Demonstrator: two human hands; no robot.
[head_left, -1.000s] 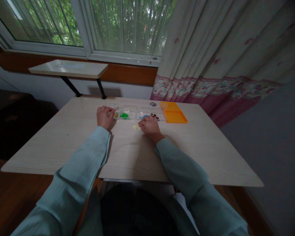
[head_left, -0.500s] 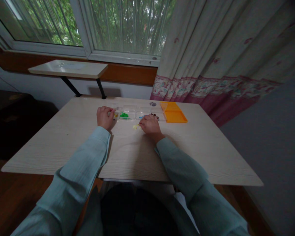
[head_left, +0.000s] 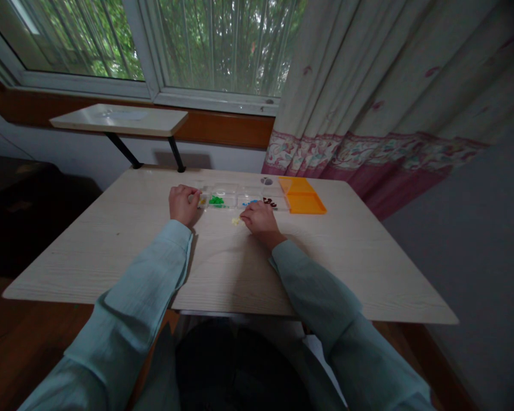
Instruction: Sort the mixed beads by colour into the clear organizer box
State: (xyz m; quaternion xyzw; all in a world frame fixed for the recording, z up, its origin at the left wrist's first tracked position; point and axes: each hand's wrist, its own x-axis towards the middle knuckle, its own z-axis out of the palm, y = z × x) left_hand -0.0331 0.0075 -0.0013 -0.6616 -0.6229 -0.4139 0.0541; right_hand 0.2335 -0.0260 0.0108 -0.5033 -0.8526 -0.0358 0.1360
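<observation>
A clear compartment box [head_left: 229, 190] lies at the far middle of the pale wooden table [head_left: 223, 268]; its cells hold green pieces [head_left: 216, 200], blue pieces [head_left: 251, 202] and dark pieces [head_left: 269, 202]. My left hand [head_left: 183, 205] is curled against the box's left end, fingers closed on its edge. My right hand [head_left: 259, 218] rests on the table just in front of the box, fingers curled down beside a small heap of pale yellow pieces [head_left: 236, 220]. What the right fingertips pinch is too small to make out.
An orange lid [head_left: 302, 202] lies right of the box. A small grey disc [head_left: 266, 181] sits behind the box. A small white shelf on black legs [head_left: 120, 120] stands under the window. A flowered curtain [head_left: 368, 114] hangs at the right.
My right hand has shifted very slightly over the pale yellow pieces. The left hand and the box have stayed where they were.
</observation>
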